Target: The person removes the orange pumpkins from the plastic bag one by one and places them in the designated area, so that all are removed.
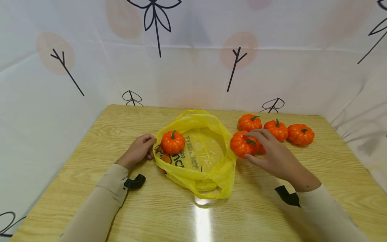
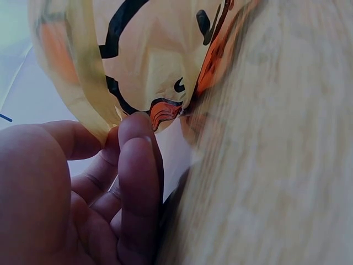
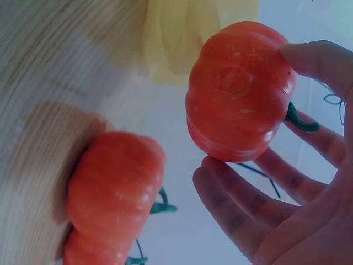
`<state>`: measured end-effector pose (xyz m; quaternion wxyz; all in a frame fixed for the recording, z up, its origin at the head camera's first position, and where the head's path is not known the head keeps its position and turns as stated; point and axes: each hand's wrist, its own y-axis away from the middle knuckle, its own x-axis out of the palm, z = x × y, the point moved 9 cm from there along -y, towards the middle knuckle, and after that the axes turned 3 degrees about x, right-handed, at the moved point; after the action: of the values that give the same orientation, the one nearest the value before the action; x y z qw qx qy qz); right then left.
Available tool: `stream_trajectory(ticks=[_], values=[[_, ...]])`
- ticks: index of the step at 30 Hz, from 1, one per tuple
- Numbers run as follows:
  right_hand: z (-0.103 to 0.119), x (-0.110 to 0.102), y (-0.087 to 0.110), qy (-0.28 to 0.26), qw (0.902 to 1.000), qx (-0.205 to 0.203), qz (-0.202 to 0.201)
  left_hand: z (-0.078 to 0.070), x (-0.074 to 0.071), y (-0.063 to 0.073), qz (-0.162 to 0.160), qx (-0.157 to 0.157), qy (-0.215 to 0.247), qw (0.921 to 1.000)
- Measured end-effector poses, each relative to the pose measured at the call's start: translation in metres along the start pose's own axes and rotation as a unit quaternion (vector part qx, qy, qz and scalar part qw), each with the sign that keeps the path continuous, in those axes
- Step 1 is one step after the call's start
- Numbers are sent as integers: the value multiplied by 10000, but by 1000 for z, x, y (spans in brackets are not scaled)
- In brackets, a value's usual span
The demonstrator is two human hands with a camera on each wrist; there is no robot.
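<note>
A yellow plastic bag (image 1: 208,168) lies with its mouth spread wide on the table, and one small orange pumpkin (image 1: 173,142) with a green stem sits inside at its left. My left hand (image 1: 139,150) pinches the bag's left rim between thumb and fingertips, seen close in the left wrist view. My right hand (image 1: 276,156) holds another orange pumpkin (image 3: 240,91) between thumb and fingers, lifted off the table beside the bag's right rim. Its dark green stem points toward the palm in the right wrist view.
Behind and beside my right hand stand several more orange pumpkins (image 1: 300,134) on the wooden table (image 1: 163,222). A white cloth (image 1: 193,77) printed with plant drawings hangs behind the table's far edge.
</note>
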<state>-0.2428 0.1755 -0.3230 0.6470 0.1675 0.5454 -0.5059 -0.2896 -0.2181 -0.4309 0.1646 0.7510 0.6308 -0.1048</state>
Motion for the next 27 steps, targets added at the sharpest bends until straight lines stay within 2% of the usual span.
stream_trajectory(ticks=[6, 15, 27], values=[[-13, -18, 6, 129, 9997, 166, -89, 0, 0, 0, 28, -37, 20, 10000], [-44, -41, 8, 78, 9967, 809, -78, 1, 0, 1, 15, -40, -36, 10000], [-92, -46, 16, 199, 9820, 1849, 327, 1, 0, 0, 6, 54, -9, 10000]])
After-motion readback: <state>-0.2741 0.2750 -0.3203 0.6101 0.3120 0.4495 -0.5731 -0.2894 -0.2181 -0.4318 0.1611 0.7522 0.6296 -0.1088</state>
